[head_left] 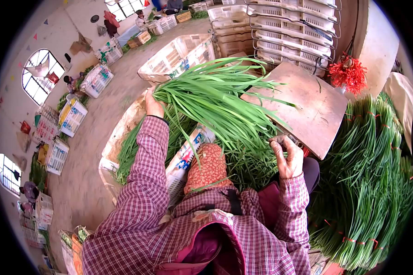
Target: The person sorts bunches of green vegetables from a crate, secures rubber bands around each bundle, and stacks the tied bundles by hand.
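A loose bunch of long green leafy stalks (215,94) fans out to the right from my left hand (154,103), whose fingers are wrapped round its base end. My right hand (289,156) is at the right, close to the drooping leaf tips, with thumb and forefinger brought near each other; what is between them, if anything, is too small to name. More greens (129,153) lie in the white crate (110,146) under my left forearm. Cut leaves (250,167) are heaped beside my knee, below the bunch.
A flat board (312,105) stands right of the bunch, with red ties (348,74) hanging behind it. Tied bundles of greens (362,183) are piled at the right. Beyond are an upright crate (179,55) and stacked crates (291,32). Several people sit far off.
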{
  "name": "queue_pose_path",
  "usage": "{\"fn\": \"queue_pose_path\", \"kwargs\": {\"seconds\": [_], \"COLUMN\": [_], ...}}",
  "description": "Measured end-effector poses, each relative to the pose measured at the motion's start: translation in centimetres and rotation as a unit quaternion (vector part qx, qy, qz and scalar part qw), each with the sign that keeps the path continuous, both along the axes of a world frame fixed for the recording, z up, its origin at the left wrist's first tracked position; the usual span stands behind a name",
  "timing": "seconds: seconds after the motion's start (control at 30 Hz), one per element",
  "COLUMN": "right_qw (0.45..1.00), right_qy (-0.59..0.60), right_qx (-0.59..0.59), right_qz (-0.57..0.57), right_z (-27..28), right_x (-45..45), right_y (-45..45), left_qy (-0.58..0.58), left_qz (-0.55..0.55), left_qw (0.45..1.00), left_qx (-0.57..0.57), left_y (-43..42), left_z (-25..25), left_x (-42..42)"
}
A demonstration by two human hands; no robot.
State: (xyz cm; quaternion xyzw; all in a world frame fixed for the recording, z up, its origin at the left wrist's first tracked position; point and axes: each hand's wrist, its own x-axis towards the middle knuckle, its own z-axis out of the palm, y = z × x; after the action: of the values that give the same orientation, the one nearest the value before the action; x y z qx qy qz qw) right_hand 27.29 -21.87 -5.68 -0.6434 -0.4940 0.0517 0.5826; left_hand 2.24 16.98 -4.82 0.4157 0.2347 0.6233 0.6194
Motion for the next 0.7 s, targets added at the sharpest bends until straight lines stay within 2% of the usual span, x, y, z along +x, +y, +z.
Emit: {"fn": "queue_pose_path", "kwargs": {"seconds": [0.03, 0.17, 0.2, 0.27, 0.33, 0.43, 0.47, 0.5, 0.57, 0.63, 0.7], "right_qw": [1.0, 0.995, 0.989, 0.992, 0.991, 0.993, 0.992, 0.994, 0.985, 0.98, 0.987], "right_qy": [-0.015, -0.095, -0.142, -0.124, -0.129, -0.112, -0.127, -0.104, -0.156, -0.155, -0.086], "right_qx": [0.0, 0.005, 0.027, 0.005, 0.016, -0.022, 0.004, -0.026, -0.056, -0.066, -0.091], "right_qz": [0.0, 0.007, -0.032, -0.019, -0.036, -0.03, -0.025, 0.019, 0.053, 0.11, 0.099], "right_z": [-0.1, -0.1, -1.9, -0.1, 0.1, 0.1, -0.2, 0.4, 0.4, 0.5, 0.8], "right_x": [-0.2, -0.6, -0.3, -1.1, -1.4, -1.7, -1.9, -2.0, -2.4, -2.4, -1.2], "right_y": [0.3, 1.4, 2.3, 2.6, 3.6, 4.7, 5.0, 4.7, 4.2, 3.2, 2.2], "left_qy": [-0.037, -0.028, -0.036, -0.043, -0.025, -0.055, -0.057, -0.054, -0.025, -0.016, 0.016], "left_qz": [-0.04, -0.018, -0.023, -0.028, -0.029, -0.031, -0.029, -0.041, -0.024, -0.045, -0.035], "left_qw": [0.998, 0.998, 0.998, 0.998, 0.999, 0.998, 0.998, 0.998, 0.999, 0.999, 0.998], "left_qx": [-0.034, -0.054, -0.051, -0.048, 0.008, 0.0, 0.001, -0.003, -0.006, 0.022, 0.05], "left_y": [0.6, -0.3, -1.8, -2.6, -2.4, -0.1, 0.2, -1.5, -4.9, -5.2, -6.1], "left_z": [-0.1, 0.6, 1.4, 1.7, 1.7, 1.0, 0.6, 1.5, 3.4, 4.4, 5.6], "left_x": [-0.1, 0.1, 0.5, 0.8, 0.9, 1.0, 0.8, 1.2, 1.9, 2.2, 2.6]}}
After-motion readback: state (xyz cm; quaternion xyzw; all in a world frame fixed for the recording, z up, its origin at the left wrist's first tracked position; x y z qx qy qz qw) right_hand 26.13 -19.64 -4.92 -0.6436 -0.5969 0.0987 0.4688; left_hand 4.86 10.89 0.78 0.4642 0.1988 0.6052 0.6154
